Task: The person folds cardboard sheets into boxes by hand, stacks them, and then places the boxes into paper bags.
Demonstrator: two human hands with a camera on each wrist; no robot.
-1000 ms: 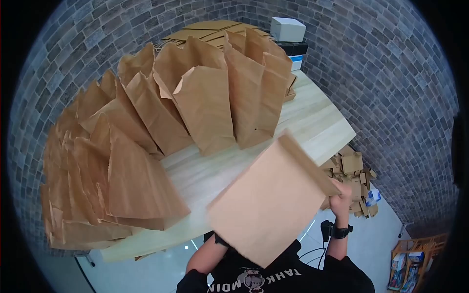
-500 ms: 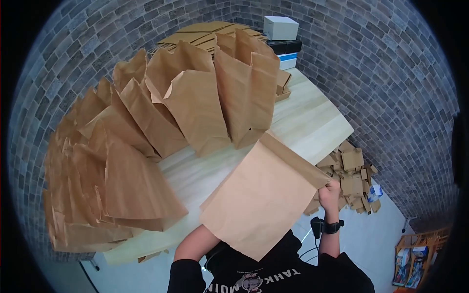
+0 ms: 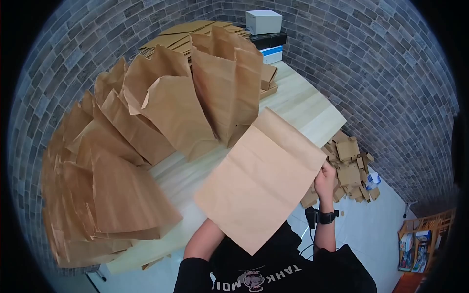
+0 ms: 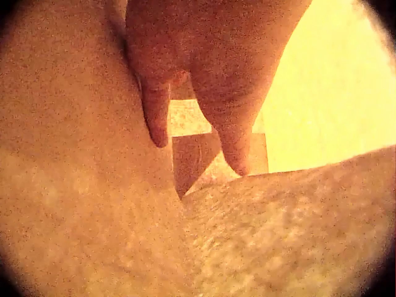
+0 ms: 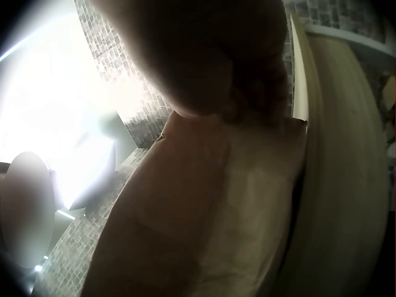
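Note:
A brown paper bag (image 3: 261,178) is held slanted in front of the torso, over the table's near edge, its broad side facing up. My right hand (image 3: 325,179) grips the bag's right edge, and in the right wrist view the fingers curl onto the paper in shadow. My left hand (image 4: 210,68) is hidden by the bag in the head view. Its forearm goes in under the lower left edge. In the left wrist view, two extended fingers point down between brown paper walls, with nothing held between them. Several opened paper bags (image 3: 171,107) stand close together along the table's left and back.
The pale wooden table (image 3: 312,110) has a bare stretch to the right. At the back are flat stacked brown sheets (image 3: 195,30) and a white box (image 3: 264,22) on darker boxes. Small cardboard boxes (image 3: 348,175) lie heaped on the floor at right, near a wooden rack (image 3: 415,249).
The held bag and my right hand have moved left and upward in the head view. The bag's folded side panel now shows wider. The whole view has shifted as well.

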